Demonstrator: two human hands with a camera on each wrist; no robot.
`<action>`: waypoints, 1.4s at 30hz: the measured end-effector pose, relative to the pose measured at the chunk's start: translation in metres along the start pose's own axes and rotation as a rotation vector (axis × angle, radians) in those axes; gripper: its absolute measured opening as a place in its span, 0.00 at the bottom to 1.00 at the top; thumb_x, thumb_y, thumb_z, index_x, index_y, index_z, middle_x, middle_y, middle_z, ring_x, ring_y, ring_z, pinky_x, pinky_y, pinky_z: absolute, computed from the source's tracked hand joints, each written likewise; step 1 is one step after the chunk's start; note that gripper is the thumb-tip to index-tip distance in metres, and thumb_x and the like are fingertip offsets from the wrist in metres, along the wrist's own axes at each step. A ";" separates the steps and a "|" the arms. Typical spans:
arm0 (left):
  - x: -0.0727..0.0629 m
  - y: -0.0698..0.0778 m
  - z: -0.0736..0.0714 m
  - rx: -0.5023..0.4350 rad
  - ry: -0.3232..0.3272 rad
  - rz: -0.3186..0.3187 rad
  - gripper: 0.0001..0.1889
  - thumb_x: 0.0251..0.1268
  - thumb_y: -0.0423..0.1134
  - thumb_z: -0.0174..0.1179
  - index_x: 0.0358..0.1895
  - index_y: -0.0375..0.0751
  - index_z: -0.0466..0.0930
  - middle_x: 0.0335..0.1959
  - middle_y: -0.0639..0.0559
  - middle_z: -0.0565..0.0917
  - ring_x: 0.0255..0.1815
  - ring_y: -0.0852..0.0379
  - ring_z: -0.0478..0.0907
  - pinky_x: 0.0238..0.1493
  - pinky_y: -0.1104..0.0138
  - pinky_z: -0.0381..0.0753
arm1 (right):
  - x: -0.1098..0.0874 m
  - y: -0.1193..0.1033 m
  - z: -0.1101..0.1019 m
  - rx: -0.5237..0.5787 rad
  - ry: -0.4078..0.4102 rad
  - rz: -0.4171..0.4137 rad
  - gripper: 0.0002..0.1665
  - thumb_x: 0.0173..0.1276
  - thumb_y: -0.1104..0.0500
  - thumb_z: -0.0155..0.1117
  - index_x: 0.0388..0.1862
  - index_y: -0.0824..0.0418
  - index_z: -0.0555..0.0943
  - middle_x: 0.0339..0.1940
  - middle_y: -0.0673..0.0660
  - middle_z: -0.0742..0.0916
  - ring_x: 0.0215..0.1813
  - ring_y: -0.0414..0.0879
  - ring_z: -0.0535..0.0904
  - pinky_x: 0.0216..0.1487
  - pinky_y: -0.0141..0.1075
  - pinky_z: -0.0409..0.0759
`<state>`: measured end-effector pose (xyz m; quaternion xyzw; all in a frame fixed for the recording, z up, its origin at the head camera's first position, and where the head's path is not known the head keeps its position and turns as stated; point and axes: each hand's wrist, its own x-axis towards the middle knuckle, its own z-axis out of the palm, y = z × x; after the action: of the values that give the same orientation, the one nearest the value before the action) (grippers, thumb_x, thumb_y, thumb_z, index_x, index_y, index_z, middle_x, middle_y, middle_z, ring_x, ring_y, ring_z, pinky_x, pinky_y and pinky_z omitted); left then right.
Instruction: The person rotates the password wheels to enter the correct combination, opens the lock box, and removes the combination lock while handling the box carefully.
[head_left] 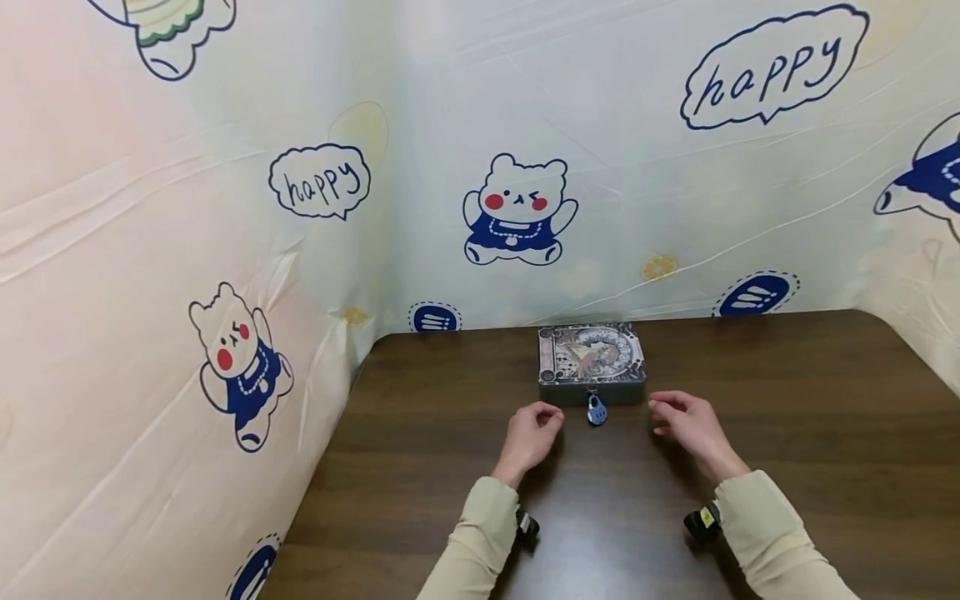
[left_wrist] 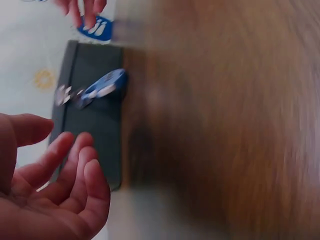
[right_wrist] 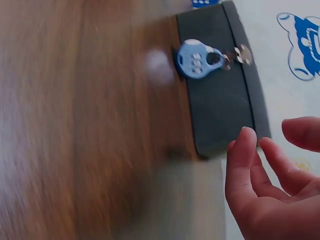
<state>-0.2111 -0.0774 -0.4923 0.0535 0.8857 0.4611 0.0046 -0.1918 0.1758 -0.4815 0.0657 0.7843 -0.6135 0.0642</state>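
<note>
A dark box [head_left: 592,392] with a patterned lid [head_left: 596,352] sits at the far side of the table. From the metal clasp [right_wrist: 243,54] on its front hangs a blue combination padlock [head_left: 597,410] with number dials. My left hand [head_left: 531,433] is in front of the box's left corner, thumb apart from the loosely bent fingers [left_wrist: 75,175] and nothing between them. Off the right front corner, my right hand [head_left: 692,427] is held the same way, a gap showing between its thumb and fingers [right_wrist: 242,155]. The padlock lies between the two hands.
The brown wooden table [head_left: 420,467] extends around the box on every side. Right behind its far edge hangs a pale curtain [head_left: 637,150] printed with bears, and it also runs along the left side. A dark wrist camera [head_left: 527,527] sits at the left cuff.
</note>
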 end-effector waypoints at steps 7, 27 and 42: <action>0.009 0.007 0.026 0.086 0.015 -0.004 0.06 0.61 0.38 0.62 0.36 0.40 0.85 0.30 0.53 0.86 0.32 0.61 0.80 0.36 0.71 0.77 | 0.006 0.000 0.021 0.022 -0.062 0.015 0.25 0.75 0.59 0.51 0.63 0.75 0.69 0.59 0.73 0.77 0.48 0.49 0.80 0.40 0.32 0.84; 0.014 0.008 0.050 0.192 -0.027 0.043 0.09 0.61 0.37 0.62 0.41 0.34 0.82 0.32 0.48 0.78 0.33 0.56 0.75 0.36 0.69 0.75 | 0.012 0.008 0.048 0.130 -0.227 0.024 0.29 0.74 0.64 0.46 0.70 0.75 0.58 0.66 0.74 0.71 0.51 0.52 0.76 0.42 0.36 0.82; 0.016 0.007 0.053 0.130 0.013 0.033 0.05 0.58 0.36 0.64 0.34 0.37 0.84 0.28 0.50 0.83 0.29 0.59 0.77 0.34 0.72 0.75 | 0.010 0.010 0.049 0.269 -0.272 0.055 0.29 0.74 0.65 0.46 0.70 0.76 0.56 0.67 0.75 0.68 0.46 0.43 0.78 0.45 0.34 0.82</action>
<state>-0.2231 -0.0285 -0.5168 0.0653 0.9128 0.4030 -0.0120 -0.1984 0.1311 -0.5046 0.0114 0.6772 -0.7141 0.1770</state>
